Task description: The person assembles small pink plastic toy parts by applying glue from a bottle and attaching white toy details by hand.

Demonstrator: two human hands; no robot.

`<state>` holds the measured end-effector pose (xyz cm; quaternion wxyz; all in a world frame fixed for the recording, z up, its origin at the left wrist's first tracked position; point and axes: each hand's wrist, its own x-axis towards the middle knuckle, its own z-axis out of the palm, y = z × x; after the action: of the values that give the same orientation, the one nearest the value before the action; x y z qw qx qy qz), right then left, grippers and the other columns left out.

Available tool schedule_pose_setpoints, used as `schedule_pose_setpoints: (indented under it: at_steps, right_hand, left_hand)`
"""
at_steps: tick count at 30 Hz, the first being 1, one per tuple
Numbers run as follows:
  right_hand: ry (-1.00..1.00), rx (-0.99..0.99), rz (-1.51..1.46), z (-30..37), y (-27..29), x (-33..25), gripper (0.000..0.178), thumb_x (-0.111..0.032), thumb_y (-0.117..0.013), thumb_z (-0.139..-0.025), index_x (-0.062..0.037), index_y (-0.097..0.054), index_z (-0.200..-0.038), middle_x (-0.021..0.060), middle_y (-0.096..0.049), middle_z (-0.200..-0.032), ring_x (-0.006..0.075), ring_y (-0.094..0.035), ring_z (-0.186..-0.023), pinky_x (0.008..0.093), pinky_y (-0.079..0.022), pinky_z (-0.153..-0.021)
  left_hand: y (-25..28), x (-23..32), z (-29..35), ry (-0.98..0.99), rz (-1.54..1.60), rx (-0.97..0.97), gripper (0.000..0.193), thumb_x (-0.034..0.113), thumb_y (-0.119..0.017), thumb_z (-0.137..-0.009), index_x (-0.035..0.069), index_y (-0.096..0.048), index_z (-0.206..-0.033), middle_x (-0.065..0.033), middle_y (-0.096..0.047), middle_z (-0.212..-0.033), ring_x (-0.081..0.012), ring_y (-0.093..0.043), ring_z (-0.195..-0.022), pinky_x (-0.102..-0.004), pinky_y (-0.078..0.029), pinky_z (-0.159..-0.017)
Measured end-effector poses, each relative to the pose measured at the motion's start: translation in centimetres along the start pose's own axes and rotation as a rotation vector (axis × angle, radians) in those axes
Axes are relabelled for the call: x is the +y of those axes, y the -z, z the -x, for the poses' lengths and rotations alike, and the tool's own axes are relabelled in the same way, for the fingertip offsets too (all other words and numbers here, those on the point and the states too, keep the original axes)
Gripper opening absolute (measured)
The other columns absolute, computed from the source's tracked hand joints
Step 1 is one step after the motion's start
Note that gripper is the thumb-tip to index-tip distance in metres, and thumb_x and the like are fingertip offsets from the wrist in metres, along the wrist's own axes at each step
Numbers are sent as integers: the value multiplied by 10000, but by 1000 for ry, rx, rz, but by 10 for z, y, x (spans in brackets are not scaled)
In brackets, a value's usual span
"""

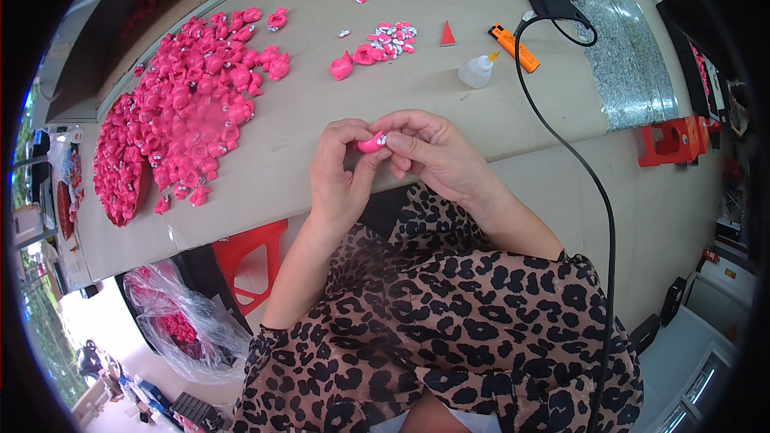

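Note:
Between my two hands, above the table's near edge, is a small pink plastic piece (370,143) with a white-and-grey spot at its right end. My left hand (341,162) pinches its left side between thumb and fingers. The thumb and fingertips of my right hand (425,148) close on the spotted end. Part of the piece is hidden behind the fingers. Beyond my hands lie two loose pink hollow pieces (342,66) beside a small pile of pink-and-white bits (393,38).
A large heap of pink pieces (188,96) spreads over the table's left. At the right are a small white squeeze bottle (476,71), an orange utility knife (515,48), a red triangle (447,34) and a black cable (594,176). A red stool (250,261) stands below.

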<state>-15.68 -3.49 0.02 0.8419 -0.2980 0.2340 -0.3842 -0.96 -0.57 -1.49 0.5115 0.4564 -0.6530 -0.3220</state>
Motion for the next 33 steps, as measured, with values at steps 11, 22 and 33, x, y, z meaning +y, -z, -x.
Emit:
schedule_pose_setpoints:
  at_steps: [11,22,33]
  right_hand:
    - [1,-9,17,2,-2,1,171,-84,-489,-839,3,-530,-980,24,-533,-785,55,-477,-589,195,-440,-553]
    - [10,-35,-26,0,3,1,137,-161,-484,-854,-28,-503,-825,5,-492,-690,52,-466,-538,192,-423,-508]
    - [450,401,436,33,16,-17,144,-96,-523,-823,-4,-469,-920,4,-467,-728,42,-447,-549,167,-399,-503]
  left_hand:
    - [2,0,2,-3,16,4,247,-114,-521,-743,18,-413,-921,-85,-465,-942,-115,-496,-827,-223,-424,-731]
    - [3,18,-2,141,-91,-5,228,92,-553,-801,6,-435,-976,-99,-591,-775,-129,-572,-729,-235,-446,-646]
    - [90,24,-44,-188,-1215,284,269,113,-581,-736,2,-506,-969,-135,-522,-930,-284,-462,-919,-366,-357,-813]
